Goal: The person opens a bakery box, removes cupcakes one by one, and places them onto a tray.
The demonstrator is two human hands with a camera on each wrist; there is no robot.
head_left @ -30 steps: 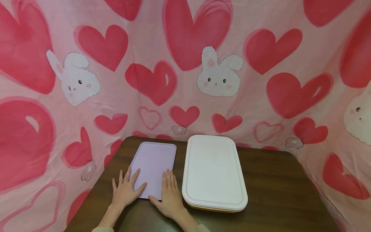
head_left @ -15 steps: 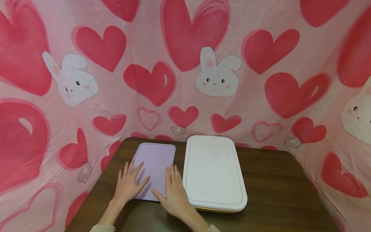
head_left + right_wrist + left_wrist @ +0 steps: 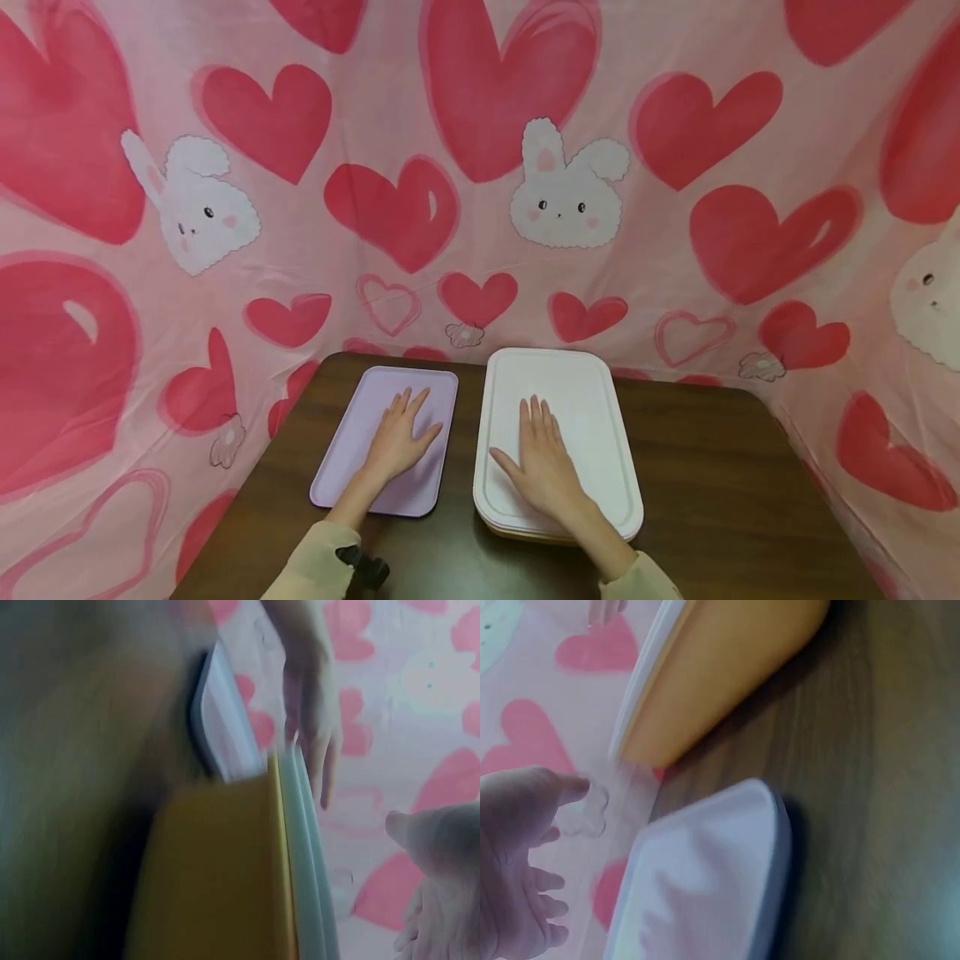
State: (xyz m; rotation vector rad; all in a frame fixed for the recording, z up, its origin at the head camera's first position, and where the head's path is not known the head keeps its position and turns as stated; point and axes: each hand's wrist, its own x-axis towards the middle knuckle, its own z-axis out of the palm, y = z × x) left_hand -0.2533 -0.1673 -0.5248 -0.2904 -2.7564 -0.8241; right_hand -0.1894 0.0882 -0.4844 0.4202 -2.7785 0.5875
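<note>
A lilac tray (image 3: pixel 352 433) lies on the left part of the dark wooden table (image 3: pixel 720 492). My left hand (image 3: pixel 396 442) rests flat on it with fingers spread. To its right stands a stack of trays, a white one (image 3: pixel 592 408) on top and a yellow one (image 3: pixel 525 533) showing at the bottom edge. My right hand (image 3: pixel 542 462) lies flat on the white tray, fingers straight. In the left wrist view the lilac tray (image 3: pixel 712 885) and the yellow tray (image 3: pixel 727 667) appear beside my left hand (image 3: pixel 517 862). The right wrist view is blurred; the yellow tray (image 3: pixel 217 885) fills its lower half.
A pink cloth with red hearts and white rabbits (image 3: pixel 562 192) hangs close round the table's back and sides. Bare table surface lies to the right of the tray stack and along the front edge.
Both hands have moved forward from the near end of the lilac tray. The left hand now lies on the tray's middle; the right hand has crossed over onto the white tray.
</note>
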